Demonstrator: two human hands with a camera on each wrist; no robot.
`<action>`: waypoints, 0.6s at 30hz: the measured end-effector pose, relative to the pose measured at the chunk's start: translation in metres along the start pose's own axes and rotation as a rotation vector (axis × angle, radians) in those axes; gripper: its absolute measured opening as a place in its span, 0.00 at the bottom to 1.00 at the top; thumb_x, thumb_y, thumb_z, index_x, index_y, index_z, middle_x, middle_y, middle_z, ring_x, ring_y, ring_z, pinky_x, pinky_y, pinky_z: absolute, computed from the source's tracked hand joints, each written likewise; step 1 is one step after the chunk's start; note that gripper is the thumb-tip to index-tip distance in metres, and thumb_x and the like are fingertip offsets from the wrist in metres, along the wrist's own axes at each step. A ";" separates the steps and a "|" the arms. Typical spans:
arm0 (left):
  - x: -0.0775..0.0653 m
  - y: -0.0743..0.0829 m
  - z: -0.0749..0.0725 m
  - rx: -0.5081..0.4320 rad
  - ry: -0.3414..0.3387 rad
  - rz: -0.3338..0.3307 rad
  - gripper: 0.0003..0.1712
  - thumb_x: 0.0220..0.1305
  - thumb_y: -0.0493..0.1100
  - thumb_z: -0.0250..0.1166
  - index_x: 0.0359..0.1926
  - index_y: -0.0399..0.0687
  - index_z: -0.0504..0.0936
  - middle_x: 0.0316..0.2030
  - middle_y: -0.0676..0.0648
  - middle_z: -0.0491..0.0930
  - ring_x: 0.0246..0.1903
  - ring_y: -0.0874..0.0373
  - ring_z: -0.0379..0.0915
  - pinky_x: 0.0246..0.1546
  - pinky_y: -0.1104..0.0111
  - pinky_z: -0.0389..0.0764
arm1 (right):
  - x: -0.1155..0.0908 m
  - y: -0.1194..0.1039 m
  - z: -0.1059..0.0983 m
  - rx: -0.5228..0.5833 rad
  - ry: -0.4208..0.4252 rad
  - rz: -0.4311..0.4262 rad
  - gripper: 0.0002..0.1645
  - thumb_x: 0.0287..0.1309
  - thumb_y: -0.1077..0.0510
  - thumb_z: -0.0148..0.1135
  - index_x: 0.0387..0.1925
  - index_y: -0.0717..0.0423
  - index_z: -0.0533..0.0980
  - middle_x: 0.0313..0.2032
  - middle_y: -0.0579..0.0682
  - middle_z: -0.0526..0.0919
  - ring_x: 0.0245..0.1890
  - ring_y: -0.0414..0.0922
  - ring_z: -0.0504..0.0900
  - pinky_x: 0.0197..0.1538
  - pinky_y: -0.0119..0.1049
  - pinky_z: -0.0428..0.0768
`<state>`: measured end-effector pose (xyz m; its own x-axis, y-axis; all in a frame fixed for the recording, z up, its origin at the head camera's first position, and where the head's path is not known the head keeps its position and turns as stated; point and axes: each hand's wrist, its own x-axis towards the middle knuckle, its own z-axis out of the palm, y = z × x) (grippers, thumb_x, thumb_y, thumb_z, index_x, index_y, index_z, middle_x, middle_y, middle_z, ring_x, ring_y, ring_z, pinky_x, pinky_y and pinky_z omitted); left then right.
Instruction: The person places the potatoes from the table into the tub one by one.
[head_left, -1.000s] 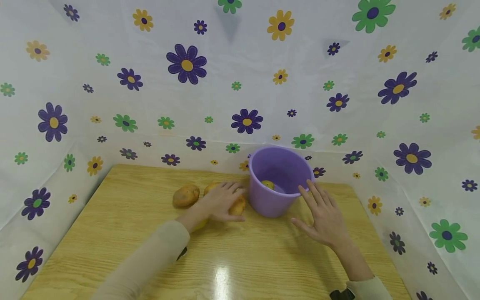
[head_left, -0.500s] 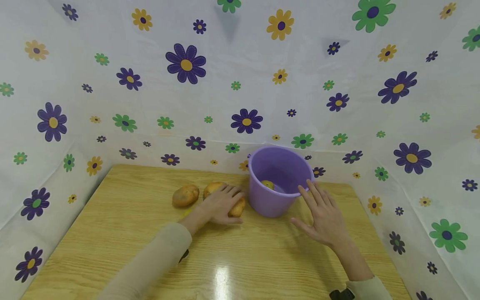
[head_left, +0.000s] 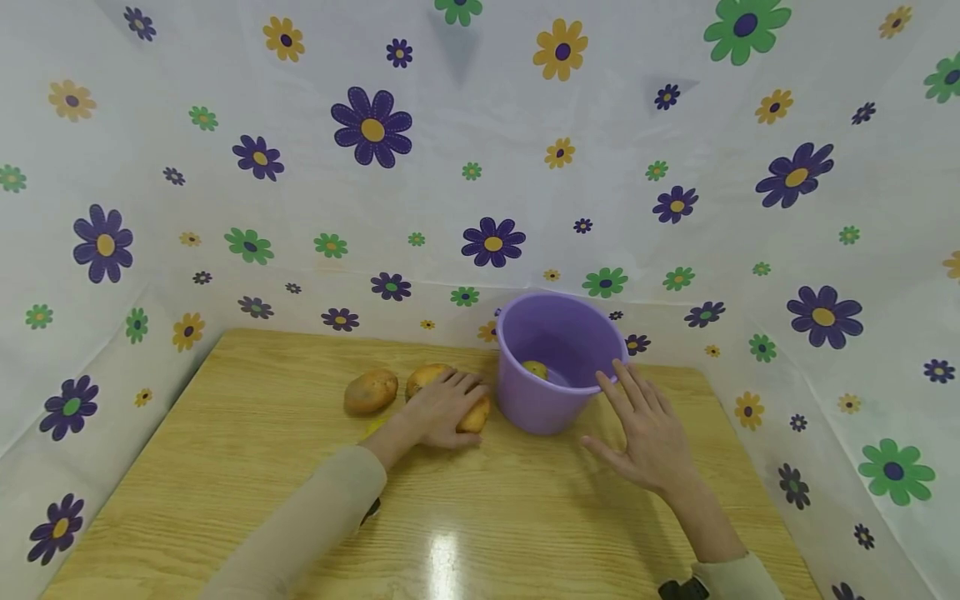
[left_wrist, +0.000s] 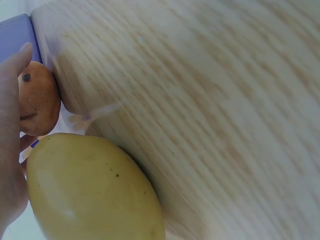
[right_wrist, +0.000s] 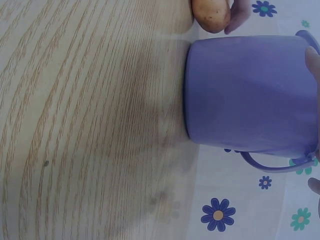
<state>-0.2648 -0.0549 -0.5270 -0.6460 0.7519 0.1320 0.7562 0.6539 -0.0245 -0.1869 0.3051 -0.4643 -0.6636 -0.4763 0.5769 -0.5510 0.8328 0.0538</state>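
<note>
My left hand (head_left: 447, 408) lies over a brown potato (head_left: 474, 415), its fingers and thumb around it. In the left wrist view the same potato (left_wrist: 39, 100) shows between thumb and fingers, down on the table. Close to that wrist is a smooth yellow fruit or tuber (left_wrist: 95, 190), its kind unclear; the forearm mostly covers it in the head view. My right hand (head_left: 648, 433) has its fingers extended, with fingertips at the near right rim of a purple bucket (head_left: 543, 408). Inside the bucket rests a small yellowish round item (head_left: 535, 368).
Another potato (head_left: 371, 392) sits at the left, and one more potato (head_left: 425, 377) lies just behind my left hand. The wooden table (head_left: 525, 525) meets a flower-printed white sheet (head_left: 450, 192) at the back and sides. A bucket handle (right_wrist: 270, 167) hangs at the side.
My left hand's thumb has drawn in slightly toward the potato, and the forearm has shifted a little to the right. The right hand and bucket stay put.
</note>
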 end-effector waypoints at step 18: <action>0.000 0.002 0.000 0.072 -0.012 0.020 0.43 0.64 0.70 0.66 0.71 0.52 0.70 0.70 0.43 0.73 0.70 0.45 0.72 0.78 0.50 0.68 | 0.001 -0.001 0.000 0.008 0.006 -0.006 0.59 0.68 0.15 0.34 0.78 0.55 0.66 0.75 0.67 0.69 0.74 0.68 0.69 0.68 0.71 0.74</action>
<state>-0.2632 -0.0535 -0.5266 -0.6323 0.7655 0.1188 0.7597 0.6428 -0.0985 -0.1868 0.3037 -0.4638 -0.6575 -0.4794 0.5813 -0.5587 0.8278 0.0507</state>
